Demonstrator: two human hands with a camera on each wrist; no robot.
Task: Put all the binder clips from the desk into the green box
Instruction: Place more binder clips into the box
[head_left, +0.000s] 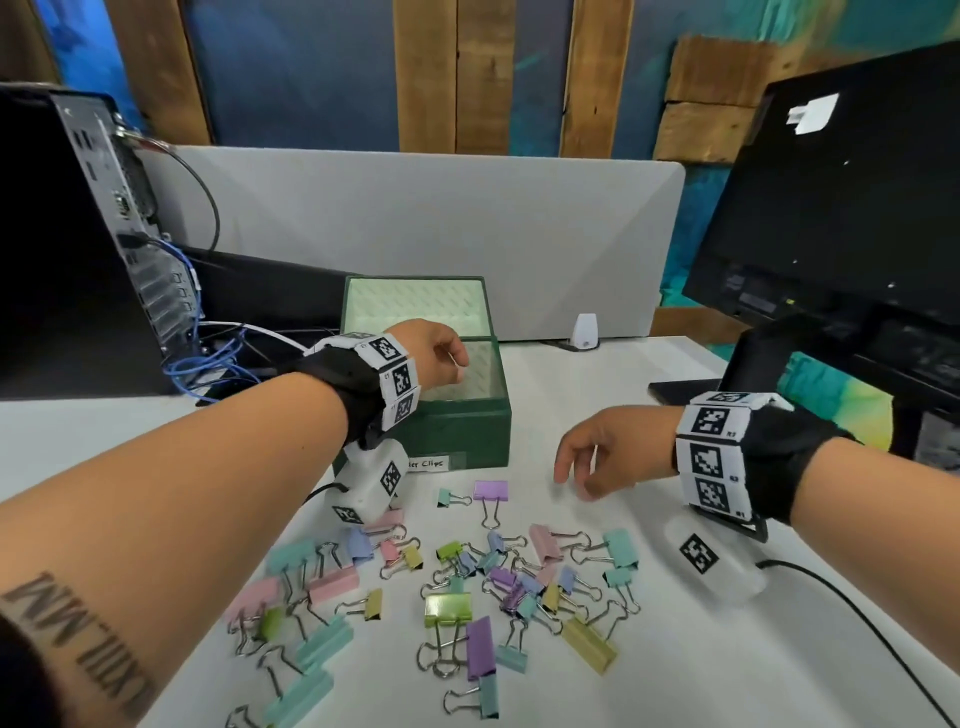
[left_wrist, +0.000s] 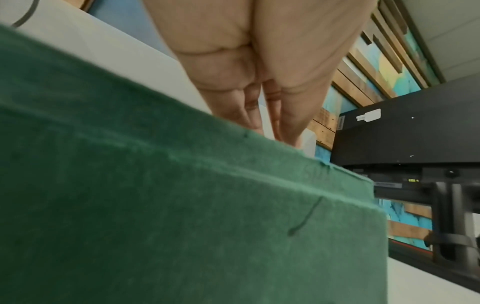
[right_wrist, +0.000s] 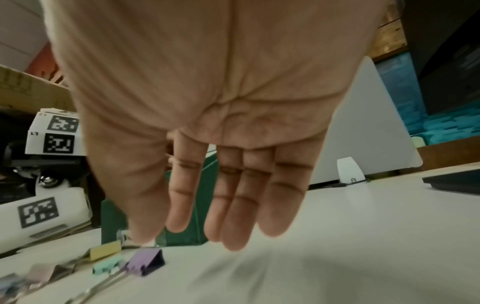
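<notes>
Over green box (head_left: 457, 431): left hand (head_left: 434, 351) grip unclear | right hand (head_left: 597, 452) spread | pastel metal binder clips (head_left: 452, 587) scattered

Both arms are bare. The left wrist band (head_left: 395, 379) and the right wrist band (head_left: 714, 454) are white with black square codes over black straps. Dark letters (head_left: 78, 649) mark the left forearm.

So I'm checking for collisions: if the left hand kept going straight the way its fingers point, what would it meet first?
Probably the inside of the green box: the left hand hovers over its open top, fingers angled downward. Depth is unclear, and the box's floor is hidden.
</notes>
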